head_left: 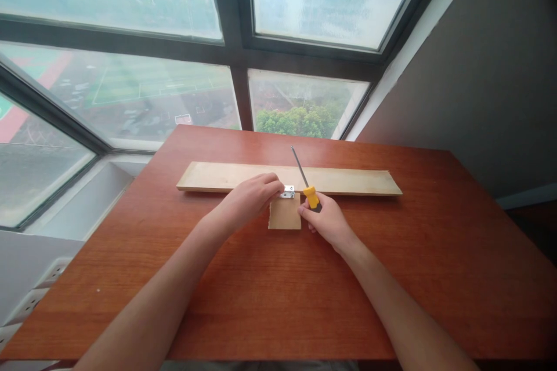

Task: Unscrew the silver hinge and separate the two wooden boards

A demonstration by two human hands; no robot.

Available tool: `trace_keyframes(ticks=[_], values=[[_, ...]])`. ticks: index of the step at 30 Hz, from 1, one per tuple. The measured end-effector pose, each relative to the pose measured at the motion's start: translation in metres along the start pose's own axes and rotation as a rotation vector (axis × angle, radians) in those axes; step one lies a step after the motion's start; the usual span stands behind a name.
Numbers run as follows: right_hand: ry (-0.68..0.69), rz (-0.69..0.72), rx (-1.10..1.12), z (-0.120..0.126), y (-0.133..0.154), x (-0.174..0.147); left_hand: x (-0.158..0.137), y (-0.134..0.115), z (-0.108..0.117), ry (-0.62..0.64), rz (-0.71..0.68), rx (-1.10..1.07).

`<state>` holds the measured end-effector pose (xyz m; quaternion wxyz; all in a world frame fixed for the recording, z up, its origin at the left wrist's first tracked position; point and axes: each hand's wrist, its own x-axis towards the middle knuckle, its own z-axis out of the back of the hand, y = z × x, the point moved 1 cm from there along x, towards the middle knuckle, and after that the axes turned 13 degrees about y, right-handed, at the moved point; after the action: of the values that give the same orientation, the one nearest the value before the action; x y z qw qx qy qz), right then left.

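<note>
On the worktop [278, 301], a long pale board [348, 181] lies crosswise, its left end furthest left. The left hand [252, 196] rests curled fingertips at the left end of a metal bracket [288, 189]; whether they pinch or only press cannot be told. The bracket, bright silver with visible holes, sits where the board's front edge adjoins a small, squarish tan block [285, 217]. Step in hand, as judged: positioning the bracket at that joint. Further right, the right hand [326, 217] grips a screwdriver [310, 194] by its yellow-and-black handle, shaft slanting up, away from the bracket. The next move appears to call for steady alignment before any turning.
</note>
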<state>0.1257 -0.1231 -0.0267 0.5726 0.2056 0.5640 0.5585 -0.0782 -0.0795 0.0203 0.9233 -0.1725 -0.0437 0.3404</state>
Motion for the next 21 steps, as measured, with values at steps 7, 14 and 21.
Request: trace_keyframes(ticks=[7,14,21], values=[[0.001,-0.019,-0.024,0.0004,-0.0007,0.0004,0.0023,0.0007,-0.0014,-0.016,0.001,0.053],[0.003,-0.033,-0.018,-0.0007,0.0002,0.0010,0.0040,-0.0019,0.0018,-0.186,0.004,0.029],[0.000,-0.030,-0.004,-0.0007,0.0023,0.0000,0.0020,-0.0024,-0.0077,-0.295,0.130,-0.262]])
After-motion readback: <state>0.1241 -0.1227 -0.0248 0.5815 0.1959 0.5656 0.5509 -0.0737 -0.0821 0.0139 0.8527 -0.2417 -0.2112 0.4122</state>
